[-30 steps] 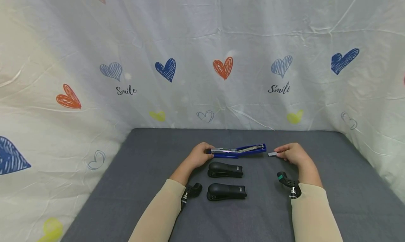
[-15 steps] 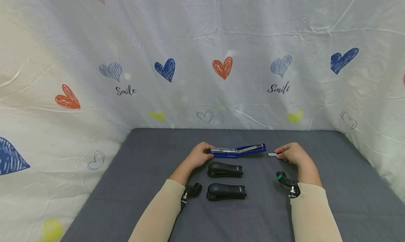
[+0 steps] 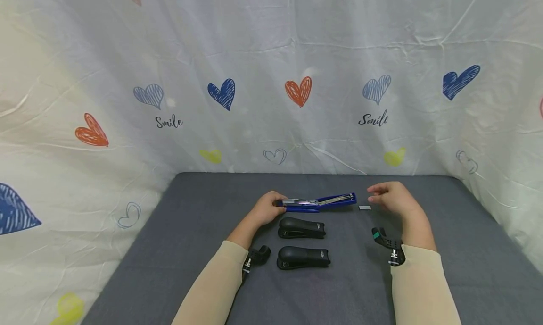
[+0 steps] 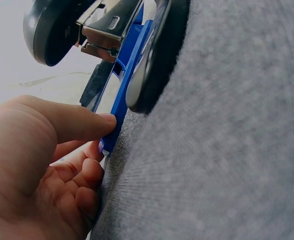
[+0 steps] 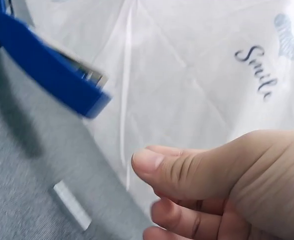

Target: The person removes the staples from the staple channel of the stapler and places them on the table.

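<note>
An opened-out blue stapler (image 3: 337,201) lies at the back middle of the table, its metal magazine showing and its right part tilted up. My left hand (image 3: 264,209) grips its left end; in the left wrist view the thumb (image 4: 94,125) presses on the blue base (image 4: 124,90). Just off the stapler's right end, a small pale strip of staples (image 3: 365,207) lies on the cloth, seen also in the right wrist view as a short silvery strip (image 5: 72,205). Above and to the right of it hovers my right hand (image 3: 394,200), thumb and fingers apart, holding nothing.
Two black staplers, a farther one (image 3: 301,228) and a nearer one (image 3: 303,258), lie in front of the blue one. Grey cloth covers the table (image 3: 471,268). A white curtain with printed hearts (image 3: 254,42) hangs behind and along the sides.
My right hand has let go of the strip of staples and lifted slightly up and away; the strip stays on the cloth. The left hand and blue stapler have not moved.
</note>
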Available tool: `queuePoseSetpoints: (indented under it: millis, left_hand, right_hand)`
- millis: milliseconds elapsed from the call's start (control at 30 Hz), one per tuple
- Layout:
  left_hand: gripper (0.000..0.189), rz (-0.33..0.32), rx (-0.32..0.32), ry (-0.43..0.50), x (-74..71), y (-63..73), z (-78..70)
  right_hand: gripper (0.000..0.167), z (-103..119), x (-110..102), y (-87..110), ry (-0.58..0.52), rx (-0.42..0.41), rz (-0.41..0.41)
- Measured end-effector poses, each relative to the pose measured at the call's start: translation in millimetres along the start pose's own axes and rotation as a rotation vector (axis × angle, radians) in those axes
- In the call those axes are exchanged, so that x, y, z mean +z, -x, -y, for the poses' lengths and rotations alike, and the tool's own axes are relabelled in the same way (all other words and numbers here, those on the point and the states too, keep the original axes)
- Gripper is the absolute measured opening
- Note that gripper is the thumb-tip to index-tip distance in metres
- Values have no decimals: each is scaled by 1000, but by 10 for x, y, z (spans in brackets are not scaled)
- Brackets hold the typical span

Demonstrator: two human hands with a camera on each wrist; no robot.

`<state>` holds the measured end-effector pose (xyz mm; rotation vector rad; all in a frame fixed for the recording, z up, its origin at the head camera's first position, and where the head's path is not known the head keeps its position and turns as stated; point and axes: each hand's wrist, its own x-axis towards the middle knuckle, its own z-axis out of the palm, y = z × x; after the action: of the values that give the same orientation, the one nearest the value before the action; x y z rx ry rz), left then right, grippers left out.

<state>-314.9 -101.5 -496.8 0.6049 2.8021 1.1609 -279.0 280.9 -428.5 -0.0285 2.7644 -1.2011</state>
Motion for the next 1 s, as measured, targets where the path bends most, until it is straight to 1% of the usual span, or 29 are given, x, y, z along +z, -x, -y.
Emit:
queuePoseSetpoints:
  millis: [100, 333, 567, 1000]
  left_hand:
    - [28, 1, -6, -1, 3, 1, 0]
    - [28, 0, 6, -10, -4, 3, -6]
    - [28, 3, -1, -9, -5, 1, -17]
    - [28, 0, -1, -20, -20, 12, -37]
  right_hand:
    - [42, 82, -26, 12, -7, -33, -9]
    - [41, 261, -66, 64, -17, -115, -40]
    - [41, 453, -19, 97, -33, -188, -70]
    - [44, 721, 97, 67, -108, -240, -98]
